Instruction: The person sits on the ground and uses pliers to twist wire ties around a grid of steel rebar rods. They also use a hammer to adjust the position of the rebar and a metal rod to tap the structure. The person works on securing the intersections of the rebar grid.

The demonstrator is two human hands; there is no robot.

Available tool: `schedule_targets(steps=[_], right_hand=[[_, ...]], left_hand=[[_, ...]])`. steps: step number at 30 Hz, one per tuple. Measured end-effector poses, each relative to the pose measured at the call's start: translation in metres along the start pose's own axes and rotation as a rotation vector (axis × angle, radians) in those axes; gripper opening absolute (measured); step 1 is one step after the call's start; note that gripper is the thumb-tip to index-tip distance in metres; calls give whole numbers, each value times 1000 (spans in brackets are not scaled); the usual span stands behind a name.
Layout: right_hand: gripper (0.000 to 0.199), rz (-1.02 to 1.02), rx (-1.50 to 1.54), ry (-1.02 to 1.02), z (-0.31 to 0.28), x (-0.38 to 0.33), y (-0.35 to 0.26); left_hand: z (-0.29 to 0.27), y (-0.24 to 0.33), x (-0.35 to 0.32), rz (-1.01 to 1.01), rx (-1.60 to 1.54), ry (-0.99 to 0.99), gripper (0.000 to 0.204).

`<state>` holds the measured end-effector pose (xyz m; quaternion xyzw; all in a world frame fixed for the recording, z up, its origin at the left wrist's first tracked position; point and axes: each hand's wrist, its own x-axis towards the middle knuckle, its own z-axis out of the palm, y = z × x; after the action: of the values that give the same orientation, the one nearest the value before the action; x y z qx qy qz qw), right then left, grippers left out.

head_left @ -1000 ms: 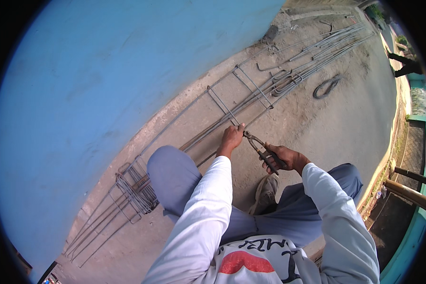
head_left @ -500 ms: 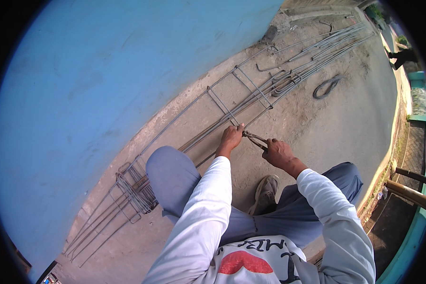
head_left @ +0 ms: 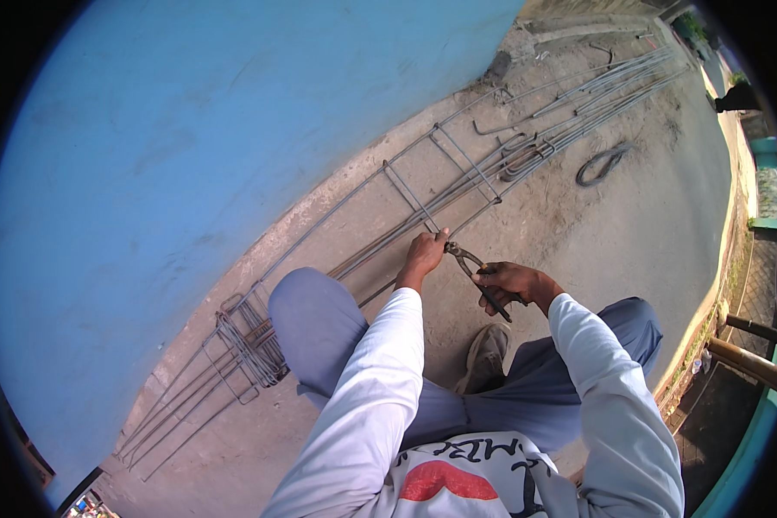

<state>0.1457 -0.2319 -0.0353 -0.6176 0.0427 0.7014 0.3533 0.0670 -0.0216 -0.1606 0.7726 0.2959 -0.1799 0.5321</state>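
- Here, right hand [head_left: 511,282] wrapped tight around both handles of dark pincers [head_left: 477,274], grip pressed together on them, knuckles up.
- Pincers slanted from the right hand up and left, handles running back past the palm toward the lower right, small rounded head [head_left: 451,250] pointing at the left hand.
- Pincer head right at the fingertips of the left hand [head_left: 426,253]; whether touching or just apart cannot be told.
- Left hand closed down over a joint of the rebar cage [head_left: 423,203], fingers curled on a bar where a stirrup [head_left: 406,190] crosses it; grip pinching the steel, exact hold hidden under the fingers.
- Rebar cage lying flat on the concrete ground [head_left: 630,233], stretched diagonally from lower left to upper right, alongside the foot of the blue wall [head_left: 190,129].
- Long thin grey bars, several side by side, bent slightly by the lens; rectangular stirrups set across them just beyond the hands.
- Bunch of more stirrups [head_left: 246,341] crowded together on the bars at the lower left, beside the bent left knee.
- Loose bars [head_left: 604,82] with hooked ends farther up right, lying past the cage end.
- Coil of dark wire [head_left: 603,164] on the ground, well apart from the hands, to the upper right.
- White long sleeves, grey-blue trousers, a worn shoe [head_left: 483,358] below the right hand.
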Motion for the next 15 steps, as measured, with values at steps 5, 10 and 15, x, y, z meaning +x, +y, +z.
schedule_targets(steps=[5,10,15], right_hand=[[47,-126,-633,323,8,8,4],[43,-246,-1210,659,42,-2,-7],[35,-256,-1118,548,24,10,-3]], left_hand=[[3,9,-3,-56,18,-33,66],[0,1,-1,-47,58,1,66],[-8,7,-4,-68,65,-49,63]])
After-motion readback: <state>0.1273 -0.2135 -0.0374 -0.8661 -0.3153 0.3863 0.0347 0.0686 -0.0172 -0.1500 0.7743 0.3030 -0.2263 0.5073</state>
